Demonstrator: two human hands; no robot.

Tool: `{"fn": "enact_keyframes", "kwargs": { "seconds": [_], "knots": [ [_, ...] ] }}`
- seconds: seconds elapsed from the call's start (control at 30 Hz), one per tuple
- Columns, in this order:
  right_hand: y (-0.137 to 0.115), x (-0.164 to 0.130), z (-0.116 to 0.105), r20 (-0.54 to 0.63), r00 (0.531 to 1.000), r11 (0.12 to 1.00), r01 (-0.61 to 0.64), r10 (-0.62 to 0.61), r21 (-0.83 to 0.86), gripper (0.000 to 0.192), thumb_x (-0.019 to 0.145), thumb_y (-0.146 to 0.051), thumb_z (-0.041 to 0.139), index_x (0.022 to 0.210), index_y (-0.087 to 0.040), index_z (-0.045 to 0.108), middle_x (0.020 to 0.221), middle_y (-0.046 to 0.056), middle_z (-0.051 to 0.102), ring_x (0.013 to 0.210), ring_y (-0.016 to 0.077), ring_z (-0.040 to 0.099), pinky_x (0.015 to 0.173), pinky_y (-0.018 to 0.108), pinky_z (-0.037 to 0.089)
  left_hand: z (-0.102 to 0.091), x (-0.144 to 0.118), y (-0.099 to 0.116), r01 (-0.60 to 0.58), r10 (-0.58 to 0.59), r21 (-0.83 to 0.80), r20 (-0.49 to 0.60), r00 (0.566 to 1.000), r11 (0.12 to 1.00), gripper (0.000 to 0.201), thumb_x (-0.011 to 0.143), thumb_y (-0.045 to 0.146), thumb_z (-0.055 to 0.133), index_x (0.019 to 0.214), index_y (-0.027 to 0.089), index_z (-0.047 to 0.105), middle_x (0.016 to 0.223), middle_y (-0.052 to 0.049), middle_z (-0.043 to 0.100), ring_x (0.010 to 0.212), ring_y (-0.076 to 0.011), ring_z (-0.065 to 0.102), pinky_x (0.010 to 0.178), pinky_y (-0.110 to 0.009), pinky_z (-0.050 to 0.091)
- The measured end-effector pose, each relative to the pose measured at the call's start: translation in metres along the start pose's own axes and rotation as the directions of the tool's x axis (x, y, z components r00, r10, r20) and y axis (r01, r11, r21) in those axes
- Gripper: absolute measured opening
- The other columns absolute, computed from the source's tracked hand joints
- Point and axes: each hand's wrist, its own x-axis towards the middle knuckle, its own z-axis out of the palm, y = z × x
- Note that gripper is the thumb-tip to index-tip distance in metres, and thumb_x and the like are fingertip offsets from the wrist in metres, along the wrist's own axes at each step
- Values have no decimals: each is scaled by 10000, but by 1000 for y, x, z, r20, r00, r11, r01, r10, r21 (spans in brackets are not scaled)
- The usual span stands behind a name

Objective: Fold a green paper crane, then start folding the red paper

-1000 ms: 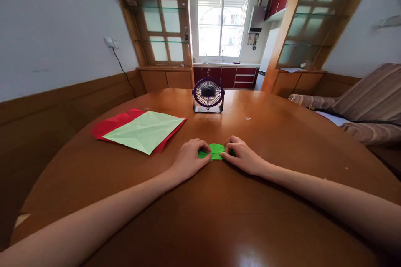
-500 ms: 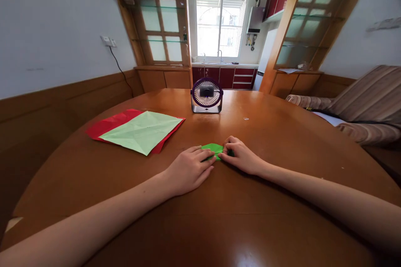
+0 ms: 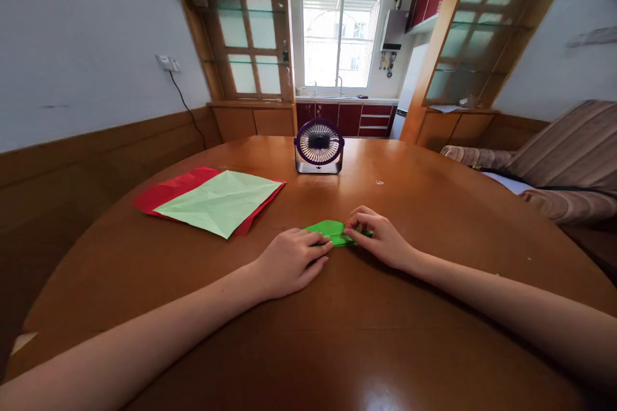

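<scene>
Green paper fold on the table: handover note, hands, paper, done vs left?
Left hand: flat, fingertips pinning the green paper near edge.
Right hand: pinching the paper's right end.
Paper: already folded small, on the table in front of the fan.
Left: pale green sheet on red sheet, creased but lying open, untouched.

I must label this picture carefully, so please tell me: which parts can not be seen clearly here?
Head view only:
- Green paper: its near and right parts lie under the left hand and right hand; its folded shape is unclear.
- Red sheet: mostly covered by the pale green sheet.
- Both elbows: cut off by the bottom corners.
- Small specks on the table: too small to identify.
</scene>
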Motion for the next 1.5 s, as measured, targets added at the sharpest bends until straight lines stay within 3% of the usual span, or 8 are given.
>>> {"fn": "enact_keyframes", "kwargs": {
  "seconds": [0.13, 0.23, 0.47, 0.67, 0.8, 1.0, 1.23, 1.5],
  "knots": [
    [-2, -8, -8, 116, 929, 920, 366, -352, -139, 224, 921, -167, 471, 1067, -169, 640, 1038, 111, 624, 968, 208, 576, 868, 390, 492, 2, -1, -1, -24, 24, 15, -13, 1000, 1000, 316, 959, 273, 422, 1139, 167, 660, 1113, -74, 688, 961, -219, 663, 832, -374, 529],
    [-1, -11, -10, 220, 887, 859, 453, -406, -238, 292, 929, -169, 449, 1157, -177, 632, 1032, 115, 638, 937, 215, 585, 836, 399, 513, 2, -1, -1, -38, 38, 31, -15, 999, 999, 319, 956, 265, 425, 1154, 160, 652, 1104, -76, 689, 962, -223, 661, 830, -378, 531],
    [-1, -8, -12, 316, 856, 831, 493, -409, -259, 336, 915, -162, 441, 1194, -149, 629, 1004, 125, 644, 901, 218, 575, 821, 408, 518, -2, 0, 0, -55, 55, 37, 0, 999, 998, 330, 943, 247, 431, 1160, 146, 660, 1112, -90, 687, 968, -249, 652, 828, -404, 526],
    [0, -7, -15, 320, 859, 853, 476, -400, -211, 339, 915, -163, 443, 1191, -164, 639, 1022, 117, 643, 918, 218, 562, 842, 409, 503, 1, 1, -3, 96, -106, -163, -50, 993, 982, 299, 949, 249, 443, 1100, 214, 698, 1113, -22, 716, 980, -191, 673, 859, -345, 511],
    [1, -7, -15, 340, 853, 844, 485, -397, -230, 342, 922, -175, 436, 1205, -158, 627, 1030, 115, 641, 914, 217, 557, 854, 411, 490, 4, 0, -4, 129, -146, -191, -79, 986, 973, 285, 937, 252, 461, 1061, 212, 714, 1100, -12, 723, 985, -186, 677, 860, -334, 514],
    [-2, -5, -15, 405, 809, 754, 565, -427, -334, 379, 939, -230, 405, 1266, -147, 578, 1064, 129, 623, 904, 221, 547, 835, 409, 482, 1, 1, 1, 52, -54, -62, -43, 998, 997, 310, 932, 230, 432, 1045, 185, 716, 1056, -54, 713, 916, -202, 672, 799, -349, 529],
    [-2, -5, -16, 428, 775, 665, 624, -464, -410, 353, 935, -228, 413, 1203, -112, 612, 1030, 122, 654, 859, 224, 577, 787, 390, 499, -1, 1, -1, -66, 70, 78, -51, 996, 995, 297, 929, 209, 431, 1052, 142, 693, 1067, -81, 704, 931, -223, 663, 821, -382, 536],
    [2, -9, -20, 336, 804, 759, 583, -490, -290, 275, 897, -181, 476, 1106, -122, 644, 1035, 100, 698, 988, 205, 629, 870, 371, 530, -4, 0, -5, -131, 141, 108, -97, 985, 986, 270, 907, 177, 442, 947, 120, 704, 977, -96, 722, 966, -219, 663, 951, -400, 490]
  ]
}}
